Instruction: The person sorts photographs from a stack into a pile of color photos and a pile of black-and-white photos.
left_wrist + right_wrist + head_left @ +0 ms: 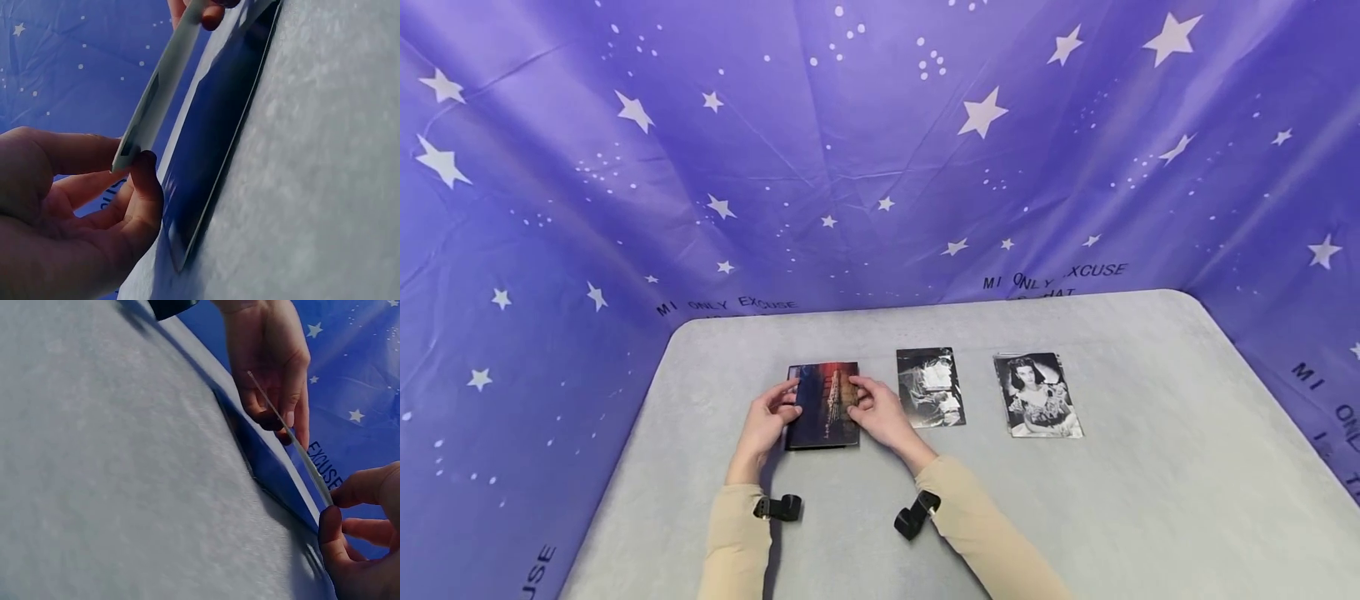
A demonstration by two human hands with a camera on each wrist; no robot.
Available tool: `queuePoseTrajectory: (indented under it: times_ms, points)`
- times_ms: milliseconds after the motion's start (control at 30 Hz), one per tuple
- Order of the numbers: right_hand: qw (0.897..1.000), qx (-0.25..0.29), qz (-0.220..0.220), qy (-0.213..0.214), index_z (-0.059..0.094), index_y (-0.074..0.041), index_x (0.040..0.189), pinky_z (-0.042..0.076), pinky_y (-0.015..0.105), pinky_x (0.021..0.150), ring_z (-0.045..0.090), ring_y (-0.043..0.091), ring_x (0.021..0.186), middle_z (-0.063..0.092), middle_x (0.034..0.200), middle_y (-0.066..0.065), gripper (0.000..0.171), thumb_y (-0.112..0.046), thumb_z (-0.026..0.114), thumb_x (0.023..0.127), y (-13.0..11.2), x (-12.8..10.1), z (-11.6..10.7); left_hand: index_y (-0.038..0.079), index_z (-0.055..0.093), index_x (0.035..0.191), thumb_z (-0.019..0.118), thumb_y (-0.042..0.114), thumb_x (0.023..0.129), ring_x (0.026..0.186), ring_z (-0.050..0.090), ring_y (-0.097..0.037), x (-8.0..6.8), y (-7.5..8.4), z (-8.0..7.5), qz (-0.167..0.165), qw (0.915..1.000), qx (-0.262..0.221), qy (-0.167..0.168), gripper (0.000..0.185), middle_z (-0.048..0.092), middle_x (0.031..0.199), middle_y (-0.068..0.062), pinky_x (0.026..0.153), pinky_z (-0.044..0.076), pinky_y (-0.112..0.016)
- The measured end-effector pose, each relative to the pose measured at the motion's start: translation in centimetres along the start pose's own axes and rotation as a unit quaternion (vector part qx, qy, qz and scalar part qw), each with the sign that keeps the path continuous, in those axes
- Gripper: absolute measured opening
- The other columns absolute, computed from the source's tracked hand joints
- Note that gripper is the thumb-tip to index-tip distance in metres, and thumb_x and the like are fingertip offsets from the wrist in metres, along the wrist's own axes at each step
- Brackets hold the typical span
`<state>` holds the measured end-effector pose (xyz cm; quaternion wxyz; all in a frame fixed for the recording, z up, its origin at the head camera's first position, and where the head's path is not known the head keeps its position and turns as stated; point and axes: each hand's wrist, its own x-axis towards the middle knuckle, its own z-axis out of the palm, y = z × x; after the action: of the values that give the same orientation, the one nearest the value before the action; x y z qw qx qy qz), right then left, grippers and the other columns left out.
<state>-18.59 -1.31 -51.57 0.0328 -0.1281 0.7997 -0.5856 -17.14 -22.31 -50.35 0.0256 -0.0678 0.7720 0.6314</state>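
My left hand (763, 425) and right hand (883, 414) pinch a photo card (829, 404) between thumb and fingers, one at each side edge. Its picture is dark, with red and blue at the top and a lit, building-like shape. In the left wrist view the card (165, 81) is tilted and raised off the table, its pale underside showing. Below it lies another dark picture card (215, 125), flat on the table; in the head view the raised card hides most of it. A gap between the two cards also shows in the right wrist view.
Right of my hands lies a glossy black-and-white photo (931, 387), glare hiding part of it. Farther right is a black-and-white portrait photo (1040, 396), apparently atop other sheets. The grey table (1120, 517) has a star-patterned purple curtain (880, 125) behind it and at both sides.
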Motion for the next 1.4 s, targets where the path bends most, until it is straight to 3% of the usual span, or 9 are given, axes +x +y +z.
queuePoseTrajectory:
  times_ms: [400, 667, 900, 1067, 1300, 1400]
  points:
    - [0.995, -0.101, -0.002, -0.005, 0.058, 0.004, 0.127, 0.043, 0.024, 0.067, 0.05, 0.006, 0.067, 0.053, 0.096, 0.008, 0.052, -0.002, 0.07, 0.077, 0.2, 0.4, 1.4, -0.009, 0.052, 0.132, 0.058, -0.015, 0.082, 0.076, 0.051, -0.011, 0.0, -0.6, -0.7, -0.009, 0.9976, 0.067, 0.016, 0.051, 0.057, 0.1, -0.021, 0.055, 0.042, -0.02]
    - [0.988, -0.143, -0.055, 0.011, 0.061, 0.001, 0.125, 0.041, 0.029, 0.06, 0.048, 0.011, 0.065, 0.051, 0.089, 0.005, 0.05, -0.008, 0.068, 0.076, 1.0, 0.4, 1.9, -0.011, 0.054, 0.129, 0.061, -0.015, 0.081, 0.078, 0.051, -0.013, 0.2, -0.8, -0.8, 0.012, 0.9946, 0.102, 0.017, 0.049, 0.057, 0.097, -0.019, 0.063, 0.043, -0.018]
    - [0.985, -0.171, -0.036, -0.012, 0.062, 0.001, 0.124, 0.043, 0.032, 0.067, 0.049, 0.015, 0.073, 0.048, 0.083, 0.004, 0.05, -0.006, 0.069, 0.075, 0.2, 0.1, 2.0, -0.01, 0.056, 0.127, 0.062, -0.013, 0.082, 0.081, 0.053, -0.015, -0.2, -1.0, -1.2, 0.012, 0.9947, 0.097, 0.032, 0.046, 0.059, 0.102, -0.023, 0.063, 0.044, -0.018]
    - [0.988, -0.151, -0.025, -0.021, 0.063, -0.001, 0.124, 0.043, 0.03, 0.072, 0.051, 0.011, 0.073, 0.055, 0.094, 0.006, 0.048, -0.007, 0.071, 0.077, -0.2, -0.7, 1.3, -0.013, 0.058, 0.121, 0.061, -0.011, 0.084, 0.08, 0.055, -0.011, -0.8, -0.4, -1.2, 0.019, 0.9949, 0.076, 0.063, 0.037, 0.061, 0.104, -0.026, 0.067, 0.045, -0.014]
    - [0.99, -0.131, -0.048, 0.003, 0.063, 0.0, 0.121, 0.046, 0.028, 0.071, 0.054, 0.009, 0.07, 0.059, 0.104, 0.012, 0.046, -0.004, 0.072, 0.076, -0.3, -2.2, -0.4, -0.015, 0.059, 0.118, 0.061, -0.01, 0.085, 0.078, 0.055, -0.005, -0.6, -0.7, -1.6, 0.02, 0.9961, 0.035, 0.078, 0.033, 0.064, 0.101, -0.02, 0.067, 0.046, -0.013]
    - [0.989, -0.138, -0.055, 0.018, 0.061, 0.0, 0.124, 0.047, 0.031, 0.074, 0.055, 0.011, 0.072, 0.059, 0.105, 0.013, 0.049, -0.002, 0.071, 0.076, -0.2, -2.6, -1.2, -0.015, 0.058, 0.117, 0.06, -0.012, 0.085, 0.077, 0.057, -0.004, -0.7, -0.5, -1.4, 0.029, 0.9964, 0.029, 0.075, 0.033, 0.064, 0.101, -0.024, 0.068, 0.047, -0.014]
